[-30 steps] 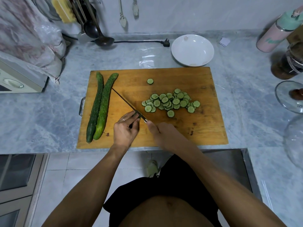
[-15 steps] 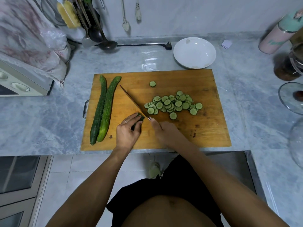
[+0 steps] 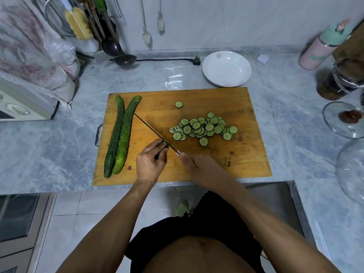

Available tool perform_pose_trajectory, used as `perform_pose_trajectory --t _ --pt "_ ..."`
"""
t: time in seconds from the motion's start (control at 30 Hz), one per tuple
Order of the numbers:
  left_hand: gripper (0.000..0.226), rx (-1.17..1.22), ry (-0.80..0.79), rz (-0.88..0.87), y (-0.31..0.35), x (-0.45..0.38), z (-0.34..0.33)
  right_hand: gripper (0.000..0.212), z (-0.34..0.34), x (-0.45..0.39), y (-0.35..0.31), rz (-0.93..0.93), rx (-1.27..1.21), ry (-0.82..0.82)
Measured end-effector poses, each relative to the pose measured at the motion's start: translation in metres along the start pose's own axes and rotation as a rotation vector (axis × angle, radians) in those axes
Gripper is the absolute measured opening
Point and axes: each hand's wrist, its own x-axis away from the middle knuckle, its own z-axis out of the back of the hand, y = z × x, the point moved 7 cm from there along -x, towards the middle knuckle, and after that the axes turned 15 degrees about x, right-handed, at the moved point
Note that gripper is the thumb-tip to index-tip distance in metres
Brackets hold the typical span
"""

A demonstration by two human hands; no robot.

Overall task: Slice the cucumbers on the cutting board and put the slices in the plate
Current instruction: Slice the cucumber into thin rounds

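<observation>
Greens on orange-brown wood, set on grey-veined marble.

I see an orange-brown cutting board (image 3: 197, 99) with dark stains toward its 4 o'clock corner, on a pale blue-grey bench (image 3: 49, 146) with white marbled veining. At the board's 9 o'clock lie two cucumbers (image 3: 120, 134), one dark green, its neighbour a lighter yellow-green, both bumpy and speckled. The slices (image 3: 204, 128) show pale green centres with dark green rims. The plate (image 3: 226, 68) at 12 o'clock is plain white. At 2 o'clock I make out a pink bottle (image 3: 319, 50) with a mint-green cap. The cloth (image 3: 29, 56) at 10 o'clock is white with a faded pink pattern.
</observation>
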Motion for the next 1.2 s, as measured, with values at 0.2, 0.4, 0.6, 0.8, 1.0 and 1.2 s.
perform_pose_trajectory --t 0.2,0.4,0.6,0.8,1.0,1.2 --pt "0.033 0.021 -0.007 0.036 0.001 0.0 0.0 0.065 -0.004 -0.001 0.001 -0.004 0.009 -0.007" --pt "0.02 0.0 0.008 0.026 0.0 -0.001 0.0 0.064 -0.002 -0.005 0.0 -0.039 -0.042 -0.017" --pt "0.022 -0.024 0.006 0.002 0.003 -0.002 -0.001 0.064 -0.012 -0.026 -0.003 -0.066 0.004 -0.026" --pt "0.03 -0.016 0.012 0.017 0.002 -0.002 0.001 0.058 -0.024 -0.034 -0.004 -0.065 0.013 0.012" --pt "0.02 -0.028 0.004 0.006 0.0 0.0 0.0 0.063 -0.007 -0.033 0.011 -0.122 -0.008 -0.007" --pt "0.018 -0.027 0.033 -0.035 0.001 0.0 -0.001 0.063 0.003 -0.018 0.02 -0.124 -0.053 -0.004"
